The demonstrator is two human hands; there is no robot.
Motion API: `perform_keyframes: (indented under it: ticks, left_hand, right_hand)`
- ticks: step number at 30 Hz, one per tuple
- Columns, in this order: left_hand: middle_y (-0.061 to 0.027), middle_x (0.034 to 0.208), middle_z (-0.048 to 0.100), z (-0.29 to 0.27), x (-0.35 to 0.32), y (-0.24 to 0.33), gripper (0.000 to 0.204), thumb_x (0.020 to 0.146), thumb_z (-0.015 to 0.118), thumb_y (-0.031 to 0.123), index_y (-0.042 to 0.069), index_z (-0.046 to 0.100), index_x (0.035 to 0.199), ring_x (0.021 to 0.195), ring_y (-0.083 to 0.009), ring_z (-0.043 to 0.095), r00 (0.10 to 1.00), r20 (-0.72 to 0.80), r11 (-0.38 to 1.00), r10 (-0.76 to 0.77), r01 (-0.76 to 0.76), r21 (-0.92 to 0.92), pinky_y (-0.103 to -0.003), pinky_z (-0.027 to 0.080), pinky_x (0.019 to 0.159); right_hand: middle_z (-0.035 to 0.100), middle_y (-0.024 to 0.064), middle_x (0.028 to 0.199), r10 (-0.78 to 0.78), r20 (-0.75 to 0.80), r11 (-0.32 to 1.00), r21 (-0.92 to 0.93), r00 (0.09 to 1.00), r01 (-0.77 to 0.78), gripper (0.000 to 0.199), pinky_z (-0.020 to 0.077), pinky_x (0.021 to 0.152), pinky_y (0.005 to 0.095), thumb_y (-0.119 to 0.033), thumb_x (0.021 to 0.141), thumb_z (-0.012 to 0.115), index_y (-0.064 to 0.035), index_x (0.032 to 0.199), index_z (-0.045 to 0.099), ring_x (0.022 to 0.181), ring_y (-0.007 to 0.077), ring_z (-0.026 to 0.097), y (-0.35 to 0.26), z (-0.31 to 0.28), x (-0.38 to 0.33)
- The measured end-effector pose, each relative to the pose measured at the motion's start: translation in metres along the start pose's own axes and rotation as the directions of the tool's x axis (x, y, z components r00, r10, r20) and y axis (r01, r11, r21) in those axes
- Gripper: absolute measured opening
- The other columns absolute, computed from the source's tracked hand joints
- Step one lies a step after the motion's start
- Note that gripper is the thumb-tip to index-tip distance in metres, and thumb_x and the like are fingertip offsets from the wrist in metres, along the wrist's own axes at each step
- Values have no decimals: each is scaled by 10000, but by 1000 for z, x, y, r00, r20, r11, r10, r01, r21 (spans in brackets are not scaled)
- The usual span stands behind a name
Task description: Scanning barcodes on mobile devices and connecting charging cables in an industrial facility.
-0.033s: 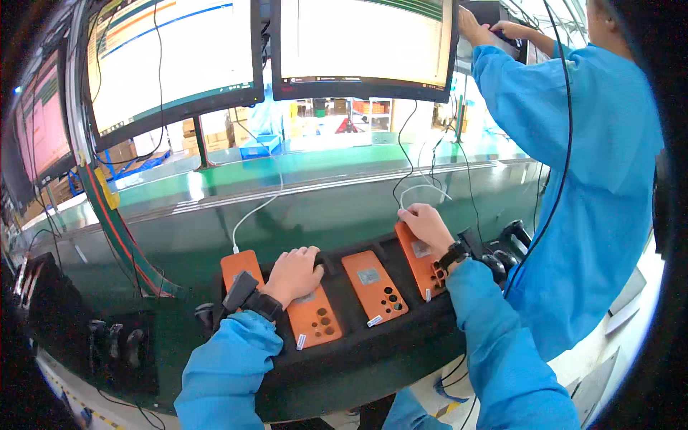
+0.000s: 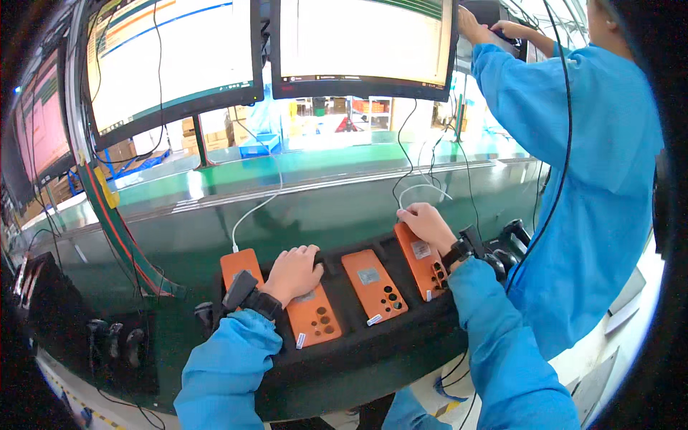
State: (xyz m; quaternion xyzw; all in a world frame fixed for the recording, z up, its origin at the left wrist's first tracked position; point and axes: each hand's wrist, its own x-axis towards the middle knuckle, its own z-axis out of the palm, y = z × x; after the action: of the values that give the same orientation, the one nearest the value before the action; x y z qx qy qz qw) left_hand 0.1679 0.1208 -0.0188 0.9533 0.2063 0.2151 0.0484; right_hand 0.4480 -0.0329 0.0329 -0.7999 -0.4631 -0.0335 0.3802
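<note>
Several orange phones lie back up in a black tray, each seen with dark round camera lenses or a pale label. My left hand rests over the upper part of one phone, fingers spread loosely and partly hiding it. At the top end of the rightmost phone, my right hand has its fingers closed round the end of a white cable; the plug is hidden. Between my hands lies another phone, untouched. Left of my left hand, a phone has a white cable plugged into its top.
Two monitors hang above the green bench. A co-worker in a blue smock stands close on my right, arms raised. Black devices sit right of the tray, more dark fixtures to the left. Thin cables dangle across the view.
</note>
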Motion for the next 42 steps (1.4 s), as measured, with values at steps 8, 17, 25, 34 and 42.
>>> perform_keyframes:
  ticks: [8,17,25,34,42]
  left_hand:
    - [-176,1020,642,14,5,-12,310,940,459,268,21,591,1074,968,-346,623,985,-24,979,168,-164,125,-478,478,830]
    - [-210,1095,631,17,42,38,703,906,431,638,0,563,1171,1047,-346,603,994,83,998,-70,68,17,-465,458,858]
    - [-224,1183,587,12,41,48,1037,736,445,860,-61,537,1204,1110,-360,566,991,126,998,-37,30,58,-465,379,975]
    - [-177,1171,583,19,38,65,1013,719,464,857,-32,553,1197,1116,-300,538,1000,14,999,8,-9,41,-444,353,956]
    - [-198,1239,556,10,23,54,1163,677,408,919,-54,484,1310,1171,-327,515,986,142,995,-92,85,53,-448,348,990]
  right_hand:
    - [652,265,859,-81,13,982,-170,997,82,431,470,803,489,-351,956,479,22,832,657,858,422,624,-1,3,-2]
    - [628,210,849,-417,11,880,-244,909,407,225,485,786,454,-147,911,476,-24,826,644,879,361,618,46,-2,15]
    - [590,269,939,274,-110,957,-67,955,-283,483,461,819,416,-390,909,627,78,961,521,908,405,585,156,-26,-51]
    - [549,152,904,248,-374,959,-38,893,-282,465,456,753,386,-236,751,799,43,941,480,852,275,534,321,3,-107]
    - [579,109,929,484,-70,848,285,873,-447,479,489,726,329,-152,764,719,41,1110,450,857,176,588,133,-41,-131]
